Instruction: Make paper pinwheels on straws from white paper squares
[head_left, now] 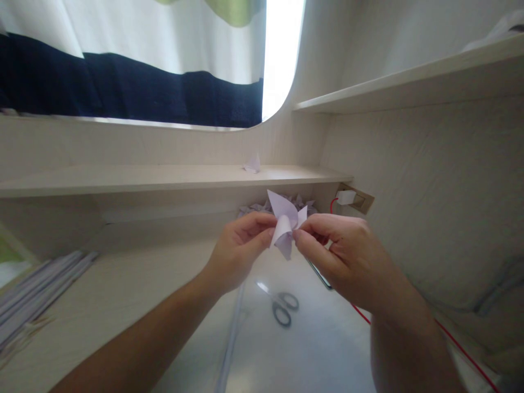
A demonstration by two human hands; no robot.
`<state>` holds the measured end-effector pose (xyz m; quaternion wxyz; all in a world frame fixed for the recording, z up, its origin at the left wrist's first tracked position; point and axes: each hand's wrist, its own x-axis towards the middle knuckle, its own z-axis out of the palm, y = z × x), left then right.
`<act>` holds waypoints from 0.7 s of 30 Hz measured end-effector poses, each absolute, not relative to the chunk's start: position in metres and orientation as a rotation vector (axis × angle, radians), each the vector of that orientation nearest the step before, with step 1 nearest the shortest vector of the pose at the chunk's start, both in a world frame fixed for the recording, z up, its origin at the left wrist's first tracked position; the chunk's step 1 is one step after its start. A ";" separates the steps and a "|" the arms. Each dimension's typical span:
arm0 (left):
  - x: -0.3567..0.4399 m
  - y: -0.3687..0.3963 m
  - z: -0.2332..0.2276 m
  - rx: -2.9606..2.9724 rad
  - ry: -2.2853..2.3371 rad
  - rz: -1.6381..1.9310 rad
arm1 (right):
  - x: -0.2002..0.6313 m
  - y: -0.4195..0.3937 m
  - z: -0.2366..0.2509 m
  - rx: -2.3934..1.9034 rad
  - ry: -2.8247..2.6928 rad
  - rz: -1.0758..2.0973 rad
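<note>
Above the desk, a pale lilac folded paper piece (284, 218) with pointed flaps and a curled front is held between both hands. My left hand (241, 245) pinches its left side with thumb and fingertips. On the opposite side, my right hand (335, 245) has its thumb and forefinger closed on the paper's lower right edge. Below the hands, a pair of scissors (282, 305) with dark handles lies on the desk. Partly covered by my right hand is a dark-edged flat device (325, 281).
Several similar folded papers (256, 208) are heaped under the shelf (164, 177), and one more folded paper (252, 164) sits on it. Long paper strips (45, 289) lie at left. A red cable (462, 346) runs from a white charger (346, 197) along the right side.
</note>
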<state>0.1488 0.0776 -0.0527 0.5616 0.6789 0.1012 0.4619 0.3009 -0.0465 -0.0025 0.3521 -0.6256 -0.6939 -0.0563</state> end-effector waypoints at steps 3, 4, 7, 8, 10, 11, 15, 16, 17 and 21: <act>0.147 0.077 -0.051 1.638 0.212 1.124 | 0.301 -0.047 -0.002 -1.626 -1.795 -0.146; 0.146 0.078 -0.051 1.662 0.207 1.135 | 0.301 -0.047 -0.002 -1.626 -1.793 -0.142; 0.142 0.078 -0.052 1.754 0.204 1.169 | 0.300 -0.047 -0.003 -1.627 -1.776 -0.118; 0.142 0.079 -0.052 1.783 0.206 1.177 | 0.300 -0.046 -0.003 -1.625 -1.772 -0.112; 0.140 0.079 -0.052 1.829 0.211 1.187 | 0.300 -0.046 -0.003 -1.623 -1.771 -0.105; 0.140 0.079 -0.052 1.848 0.216 1.187 | 0.300 -0.046 -0.003 -1.619 -1.772 -0.106; 0.140 0.081 -0.053 1.900 0.227 1.191 | 0.300 -0.045 -0.003 -1.599 -1.777 -0.120; 0.140 0.081 -0.053 1.908 0.230 1.191 | 0.301 -0.045 -0.003 -1.597 -1.777 -0.124; 0.140 0.082 -0.053 1.915 0.234 1.191 | 0.301 -0.045 -0.003 -1.598 -1.778 -0.128; 0.140 0.082 -0.054 1.926 0.247 1.194 | 0.301 -0.044 -0.004 -1.603 -1.785 -0.128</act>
